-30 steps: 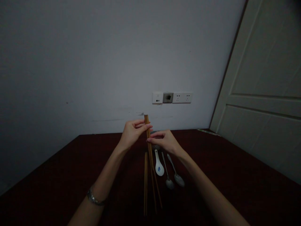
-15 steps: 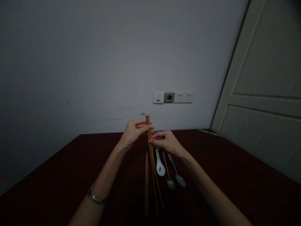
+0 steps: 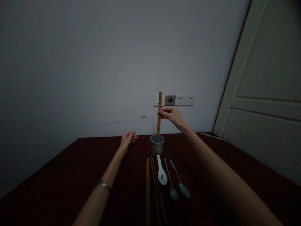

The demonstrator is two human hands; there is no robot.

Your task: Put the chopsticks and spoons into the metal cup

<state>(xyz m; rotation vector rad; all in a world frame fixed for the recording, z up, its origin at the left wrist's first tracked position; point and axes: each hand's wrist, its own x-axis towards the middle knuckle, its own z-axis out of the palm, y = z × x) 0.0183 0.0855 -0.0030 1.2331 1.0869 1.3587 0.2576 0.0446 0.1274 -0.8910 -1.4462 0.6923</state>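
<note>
Upright chopsticks (image 3: 159,102) are pinched near their middle by my right hand (image 3: 171,115), their lower tips at the mouth of a grey metal cup (image 3: 157,147). My left hand (image 3: 128,139) is left of the cup, holding nothing, with its fingers apart. In front of the cup lie more chopsticks (image 3: 148,188), in two groups side by side. A white spoon (image 3: 162,175) with a blue mark rests to their right. Beyond it are two metal spoons, a smaller one (image 3: 174,194) and a larger one (image 3: 184,190).
The dark red table (image 3: 94,163) meets a pale wall (image 3: 105,62) at its back edge. Sockets and a switch (image 3: 170,100) are on the wall behind my right hand. A panelled door (image 3: 265,110) stands at the right.
My right hand has lifted chopsticks up and over the cup, which now shows. My left hand has let go and moved left and down. Other chopsticks remain on the table.
</note>
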